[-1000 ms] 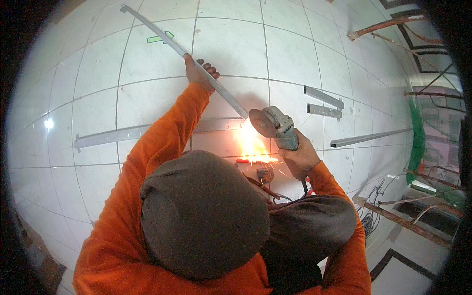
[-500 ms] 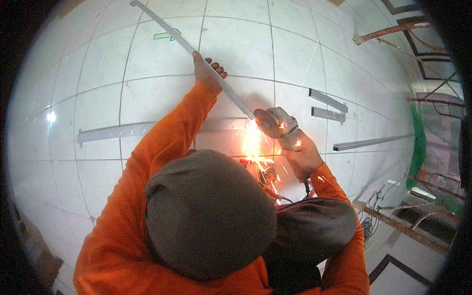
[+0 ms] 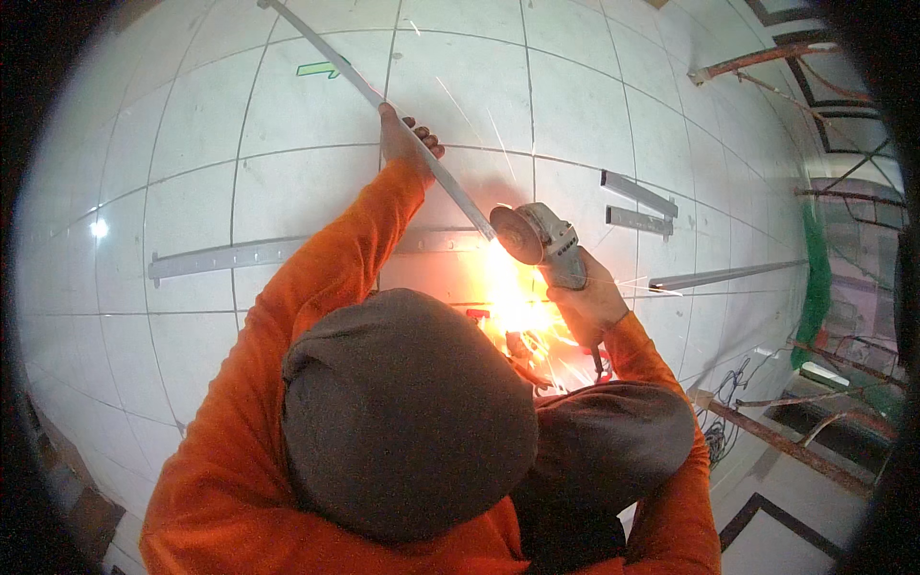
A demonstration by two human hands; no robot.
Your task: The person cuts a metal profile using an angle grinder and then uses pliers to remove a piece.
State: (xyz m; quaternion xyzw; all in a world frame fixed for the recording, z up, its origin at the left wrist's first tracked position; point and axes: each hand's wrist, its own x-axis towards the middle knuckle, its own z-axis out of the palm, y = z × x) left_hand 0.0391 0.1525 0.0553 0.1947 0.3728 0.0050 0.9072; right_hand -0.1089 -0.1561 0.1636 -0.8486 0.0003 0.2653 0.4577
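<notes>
My left hand (image 3: 410, 142) is closed around a long, thin grey metal bar (image 3: 331, 56), which slants from the far left down toward the middle. In my right hand (image 3: 594, 302) is a grey angle grinder (image 3: 551, 235). Its round disc (image 3: 516, 236) meets the bar's near end. A bright burst of sparks (image 3: 513, 297) pours down from the contact and hides part of the bar's tip. Red and dark items (image 3: 522, 359) lie below the glare, too washed out to name.
A long flat metal strip (image 3: 216, 260) lies on the white tiled floor, passing behind my left forearm. To the right are two short metal tubes (image 3: 640, 194) and a longer tube (image 3: 728, 277). Coiled cable (image 3: 724, 422), rusty scaffold frames (image 3: 767, 59) and green netting (image 3: 815, 278) stand farther right.
The sparks have grown larger and brighter, and some fly upward past the bar. The grinder has tilted slightly, its body rising a little. My left hand keeps its hold, nearly unmoved.
</notes>
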